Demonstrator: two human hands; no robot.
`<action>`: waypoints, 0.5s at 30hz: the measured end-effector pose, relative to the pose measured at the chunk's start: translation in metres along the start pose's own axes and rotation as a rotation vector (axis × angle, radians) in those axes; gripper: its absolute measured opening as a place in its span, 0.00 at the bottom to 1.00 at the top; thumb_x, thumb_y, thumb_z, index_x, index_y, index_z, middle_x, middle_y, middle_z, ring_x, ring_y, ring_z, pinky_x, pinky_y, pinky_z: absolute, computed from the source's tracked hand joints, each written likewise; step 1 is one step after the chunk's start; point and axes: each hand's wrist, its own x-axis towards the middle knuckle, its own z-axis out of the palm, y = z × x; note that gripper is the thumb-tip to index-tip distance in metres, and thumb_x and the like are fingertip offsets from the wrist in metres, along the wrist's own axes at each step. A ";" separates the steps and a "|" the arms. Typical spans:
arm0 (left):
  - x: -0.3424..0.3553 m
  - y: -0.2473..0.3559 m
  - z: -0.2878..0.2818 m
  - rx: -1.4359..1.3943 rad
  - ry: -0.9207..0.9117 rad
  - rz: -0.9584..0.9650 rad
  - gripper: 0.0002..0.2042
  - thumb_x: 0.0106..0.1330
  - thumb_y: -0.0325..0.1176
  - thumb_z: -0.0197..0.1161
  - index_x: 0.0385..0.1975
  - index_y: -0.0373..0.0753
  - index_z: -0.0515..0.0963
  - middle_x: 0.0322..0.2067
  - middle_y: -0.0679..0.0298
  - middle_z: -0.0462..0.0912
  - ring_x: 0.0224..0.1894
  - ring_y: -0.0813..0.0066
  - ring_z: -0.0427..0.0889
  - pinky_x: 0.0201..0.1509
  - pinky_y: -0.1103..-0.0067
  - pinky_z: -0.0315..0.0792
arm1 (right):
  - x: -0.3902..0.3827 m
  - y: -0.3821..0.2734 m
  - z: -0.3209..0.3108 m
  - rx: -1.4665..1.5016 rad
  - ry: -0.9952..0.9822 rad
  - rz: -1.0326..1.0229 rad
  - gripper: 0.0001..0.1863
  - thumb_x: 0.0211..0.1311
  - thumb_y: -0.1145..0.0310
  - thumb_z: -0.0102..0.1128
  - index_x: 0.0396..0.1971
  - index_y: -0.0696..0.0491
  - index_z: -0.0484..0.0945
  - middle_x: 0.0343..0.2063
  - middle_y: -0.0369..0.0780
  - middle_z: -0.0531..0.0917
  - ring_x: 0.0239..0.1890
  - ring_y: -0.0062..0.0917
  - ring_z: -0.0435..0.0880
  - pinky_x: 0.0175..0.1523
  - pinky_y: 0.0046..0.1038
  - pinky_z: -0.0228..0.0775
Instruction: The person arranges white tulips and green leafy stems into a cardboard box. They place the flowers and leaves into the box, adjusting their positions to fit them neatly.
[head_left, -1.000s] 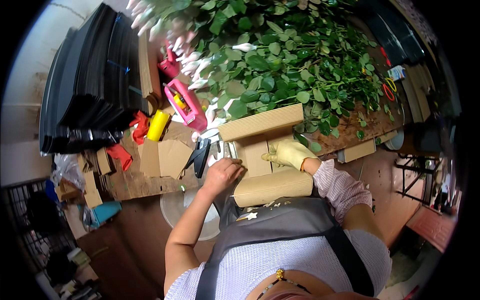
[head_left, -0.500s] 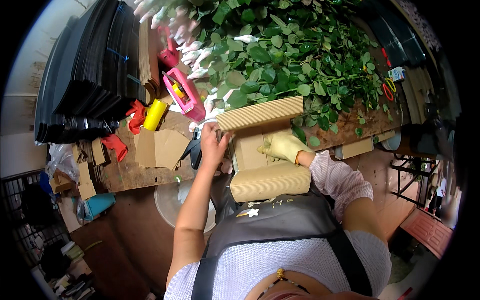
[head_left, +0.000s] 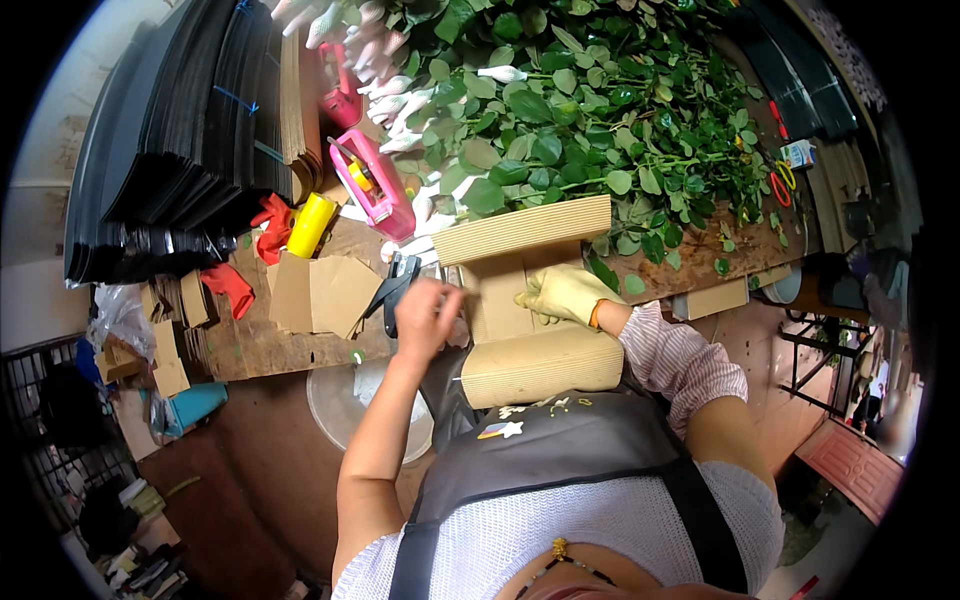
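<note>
Apparently the gloved right hand, fingers curled, steadied the cardboard. At its nine o'clock the left hand blurred, grip unreadable; the next move likely needed steady pressure

Mounted on the head, left of a side-by-side pair. Facing steeply down past the apron at the lower middle of the frame and forward across the counter toward the upper edge. Close above left fingers and right fingers at mid-frame, yet wide: fisheye, upright, bending straight edges near the dark, rounded rim.
</note>
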 end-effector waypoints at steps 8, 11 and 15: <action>0.011 0.011 0.040 0.099 -0.535 0.296 0.10 0.56 0.30 0.73 0.36 0.36 0.84 0.43 0.60 0.85 0.46 0.57 0.84 0.49 0.67 0.81 | -0.015 0.022 0.003 -0.392 0.144 -0.450 0.27 0.71 0.41 0.54 0.41 0.52 0.86 0.36 0.48 0.88 0.38 0.45 0.87 0.46 0.41 0.79; 0.009 0.028 0.031 0.100 -0.533 0.248 0.23 0.50 0.36 0.79 0.45 0.37 0.80 0.49 0.57 0.80 0.51 0.53 0.81 0.55 0.65 0.78 | -0.105 -0.029 -0.056 0.183 0.117 -0.385 0.20 0.71 0.48 0.60 0.44 0.49 0.86 0.38 0.43 0.90 0.41 0.34 0.90 0.49 0.30 0.80; 0.010 0.031 0.027 0.059 -0.575 0.167 0.26 0.47 0.33 0.81 0.46 0.36 0.77 0.51 0.54 0.77 0.56 0.49 0.77 0.60 0.62 0.75 | -0.062 0.026 -0.095 0.239 1.146 -0.557 0.14 0.68 0.66 0.63 0.52 0.51 0.83 0.50 0.42 0.87 0.50 0.35 0.87 0.54 0.32 0.80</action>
